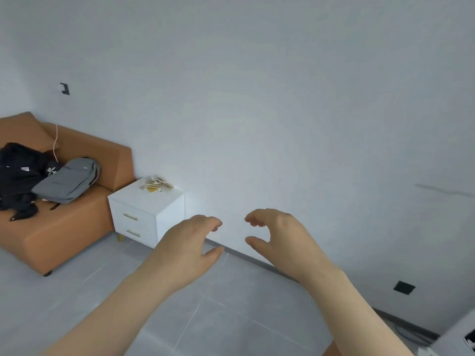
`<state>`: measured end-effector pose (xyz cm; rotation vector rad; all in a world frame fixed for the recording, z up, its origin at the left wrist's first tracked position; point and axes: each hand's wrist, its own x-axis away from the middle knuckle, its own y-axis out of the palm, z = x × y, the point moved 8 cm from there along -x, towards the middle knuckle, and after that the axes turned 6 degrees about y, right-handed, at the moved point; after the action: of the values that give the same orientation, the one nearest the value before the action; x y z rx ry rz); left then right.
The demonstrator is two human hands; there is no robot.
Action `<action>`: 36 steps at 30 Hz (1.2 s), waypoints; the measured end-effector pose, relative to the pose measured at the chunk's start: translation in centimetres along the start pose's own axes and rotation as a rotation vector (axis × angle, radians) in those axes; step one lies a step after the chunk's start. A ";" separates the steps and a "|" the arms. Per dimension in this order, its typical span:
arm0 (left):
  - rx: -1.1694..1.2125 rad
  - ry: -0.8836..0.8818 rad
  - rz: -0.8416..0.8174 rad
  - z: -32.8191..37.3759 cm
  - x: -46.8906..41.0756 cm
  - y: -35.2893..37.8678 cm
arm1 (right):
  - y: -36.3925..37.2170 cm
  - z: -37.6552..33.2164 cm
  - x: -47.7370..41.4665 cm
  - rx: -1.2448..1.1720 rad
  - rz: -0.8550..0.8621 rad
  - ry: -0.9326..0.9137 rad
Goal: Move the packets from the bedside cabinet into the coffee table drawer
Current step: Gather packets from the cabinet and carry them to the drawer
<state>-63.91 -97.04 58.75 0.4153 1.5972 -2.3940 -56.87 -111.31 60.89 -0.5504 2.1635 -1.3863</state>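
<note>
Landmark: a white, box-shaped bedside cabinet [168, 217] with two drawers, each with a slim gold handle, stands against the pale wall [257, 98].
Packets: a small heap of beige and yellow paper packets [156, 184] lies on the cabinet's tabletop, at the back corner next to the wall.
Left hand: the bare left hand [189, 242] hangs in the air to the right of the cabinet, near its side and well below the packets; its fingers [213, 223] are loosely curled with the thumb apart, gripping nothing.
Right hand: the bare right hand [280, 235] is farther right of the cabinet, level with the left hand; its fingers [253, 219] are bent into a loose claw, thumb spread, and hold nothing.
Sofa: an orange upholstered sofa [69, 232] sits just left of the cabinet, touching it.
On the sofa: a grey fabric backpack [68, 181] lies nearest the cabinet, with a pile of black clothing [18, 176] beyond it.
Floor: grey tiled floor [218, 317] runs in front of the cabinet.
</note>
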 end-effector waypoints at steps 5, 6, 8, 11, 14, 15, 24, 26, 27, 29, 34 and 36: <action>-0.001 -0.073 0.011 -4.8 -5.7 0.9 | 2.1 0.8 -8.5 -0.020 -0.043 -0.060; -0.003 -0.086 0.010 -5.9 -6.6 1.0 | 2.8 0.8 -10.1 -0.020 -0.057 -0.073; -0.009 -0.121 0.012 -8.6 -8.5 1.2 | 4.3 0.5 -13.6 -0.022 -0.077 -0.094; -0.017 -0.157 0.001 -13.5 -11.2 1.2 | 6.8 -0.5 -19.2 -0.028 -0.090 -0.117; -0.041 -0.198 -0.002 -19.3 -14.1 0.4 | 9.6 -2.7 -25.0 -0.036 -0.112 -0.141; -0.043 -0.208 0.008 -21.3 -15.1 -0.2 | 10.4 -3.5 -27.1 -0.044 -0.117 -0.148; -0.033 -0.240 -0.007 -37.6 -23.3 -2.8 | 17.2 -8.3 -43.0 -0.095 -0.164 -0.122; -0.032 -0.252 -0.014 -40.6 -25.0 -2.7 | 18.9 -8.5 -46.0 -0.094 -0.183 -0.119; -0.032 -0.259 -0.018 -42.2 -25.9 -2.5 | 19.7 -8.6 -47.6 -0.101 -0.190 -0.115; -0.035 -0.272 -0.020 -45.5 -27.7 -2.1 | 21.7 -8.6 -51.0 -0.117 -0.200 -0.111; -0.042 -0.346 -0.016 -54.0 -32.6 -1.1 | 26.7 -8.7 -60.6 -0.138 -0.257 -0.119; -0.043 -0.379 -0.028 -57.3 -34.7 -0.8 | 28.3 -8.6 -64.5 -0.161 -0.278 -0.112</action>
<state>-25.86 -42.45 51.02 -0.0695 1.4823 -2.2798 -12.99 -56.43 50.78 -0.9980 2.1813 -1.2884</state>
